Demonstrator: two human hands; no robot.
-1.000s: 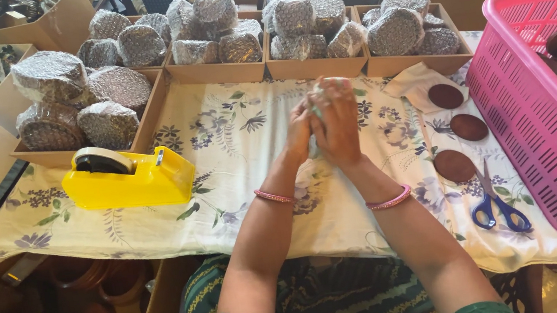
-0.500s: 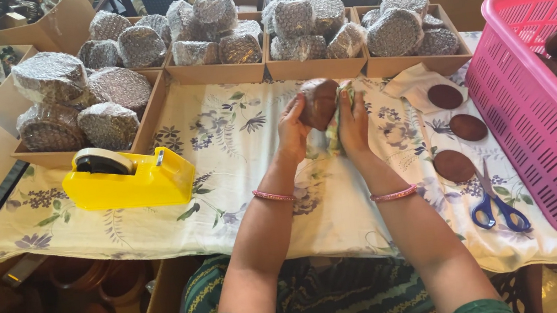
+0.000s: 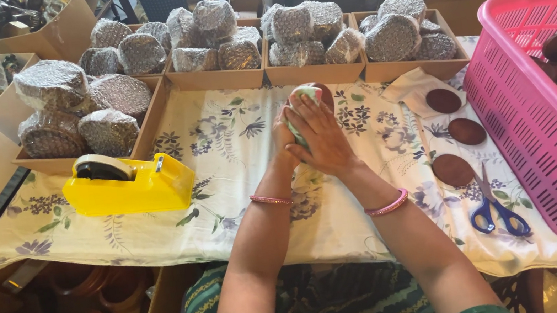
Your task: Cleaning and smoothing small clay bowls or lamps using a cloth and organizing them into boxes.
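Cloth (image 3: 304,96) now covers brown disc (image 3: 325,94), previously bare

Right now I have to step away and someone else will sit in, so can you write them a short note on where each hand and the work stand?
Left hand and right hand: both raised over the floral cloth, together gripping one brown round piece with a pale cloth pressed against it.
Things: three brown discs lie loose on the cloth to the right, blue scissors below them, more dark pieces in the pink basket. Yellow tape dispenser sits to the left.
Done: cardboard trays at the back hold many bubble-wrapped bundles.
Left: the held piece and loose discs are unwrapped.
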